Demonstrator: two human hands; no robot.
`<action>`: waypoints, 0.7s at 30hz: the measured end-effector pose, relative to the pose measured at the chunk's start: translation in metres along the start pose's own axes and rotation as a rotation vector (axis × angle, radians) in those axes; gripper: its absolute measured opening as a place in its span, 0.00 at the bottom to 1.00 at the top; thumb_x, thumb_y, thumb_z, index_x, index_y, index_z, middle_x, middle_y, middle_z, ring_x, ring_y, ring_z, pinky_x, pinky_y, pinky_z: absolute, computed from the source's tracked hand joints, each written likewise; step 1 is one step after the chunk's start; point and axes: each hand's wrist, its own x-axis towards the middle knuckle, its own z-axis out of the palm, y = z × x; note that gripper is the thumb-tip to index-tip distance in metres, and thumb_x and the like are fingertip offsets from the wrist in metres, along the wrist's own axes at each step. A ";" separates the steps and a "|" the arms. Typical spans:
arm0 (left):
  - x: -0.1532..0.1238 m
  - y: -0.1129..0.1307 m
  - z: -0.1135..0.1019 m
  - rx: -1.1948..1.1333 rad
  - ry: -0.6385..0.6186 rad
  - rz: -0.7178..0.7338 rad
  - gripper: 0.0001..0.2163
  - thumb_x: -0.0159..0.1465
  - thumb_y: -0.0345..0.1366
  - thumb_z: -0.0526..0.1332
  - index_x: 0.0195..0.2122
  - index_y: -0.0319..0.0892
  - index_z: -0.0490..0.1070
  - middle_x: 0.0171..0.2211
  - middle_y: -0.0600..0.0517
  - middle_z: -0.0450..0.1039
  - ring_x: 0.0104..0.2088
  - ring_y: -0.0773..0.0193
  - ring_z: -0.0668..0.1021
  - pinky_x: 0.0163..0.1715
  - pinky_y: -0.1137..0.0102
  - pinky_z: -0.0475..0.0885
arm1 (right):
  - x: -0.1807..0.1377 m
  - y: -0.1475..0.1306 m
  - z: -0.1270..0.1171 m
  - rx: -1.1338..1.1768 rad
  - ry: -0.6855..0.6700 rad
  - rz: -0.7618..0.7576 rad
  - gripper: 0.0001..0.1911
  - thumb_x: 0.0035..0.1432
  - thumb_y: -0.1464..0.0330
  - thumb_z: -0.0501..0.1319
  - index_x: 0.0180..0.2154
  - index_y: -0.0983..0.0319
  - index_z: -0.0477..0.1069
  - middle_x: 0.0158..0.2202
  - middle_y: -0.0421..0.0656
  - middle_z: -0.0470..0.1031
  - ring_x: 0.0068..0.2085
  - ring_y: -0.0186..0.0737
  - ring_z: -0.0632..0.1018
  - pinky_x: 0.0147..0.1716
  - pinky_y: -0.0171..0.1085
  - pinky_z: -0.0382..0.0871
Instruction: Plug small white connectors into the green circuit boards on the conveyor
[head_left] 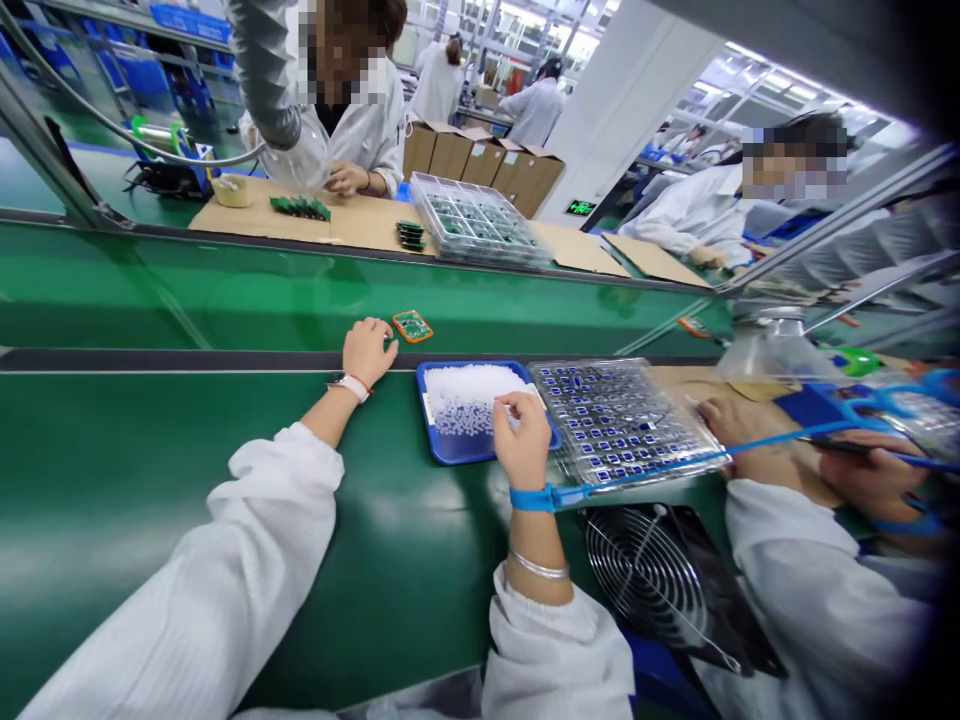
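My left hand [367, 350] rests at the near edge of the green conveyor belt [225, 295], fingers curled, just left of a small green circuit board in an orange frame [412, 325]. What it grips, if anything, is hidden. My right hand [521, 435] hovers over a blue tray [450, 450] filled with tiny white parts [469, 395], fingertips pinched together on something too small to name. A blue wrist strap [534, 497] circles that wrist. Right of the tray lies a clear blister tray [622, 420] holding several small dark blue components.
A fan grille [649, 575] sits at the bench edge near my right arm. A co-worker's hands [750, 430] work beside me on the right. Across the belt, another person handles green boards [300, 207] on cardboard, next to a clear tray [472, 220] and boxes [480, 160].
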 end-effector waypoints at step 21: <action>0.014 -0.028 -0.013 -0.285 0.077 -0.294 0.08 0.48 0.36 0.60 0.19 0.41 0.61 0.24 0.52 0.71 0.30 0.62 0.74 0.35 0.69 0.68 | -0.006 0.063 -0.022 -0.271 -0.346 0.131 0.06 0.50 0.68 0.58 0.23 0.61 0.69 0.29 0.45 0.71 0.37 0.43 0.70 0.43 0.44 0.60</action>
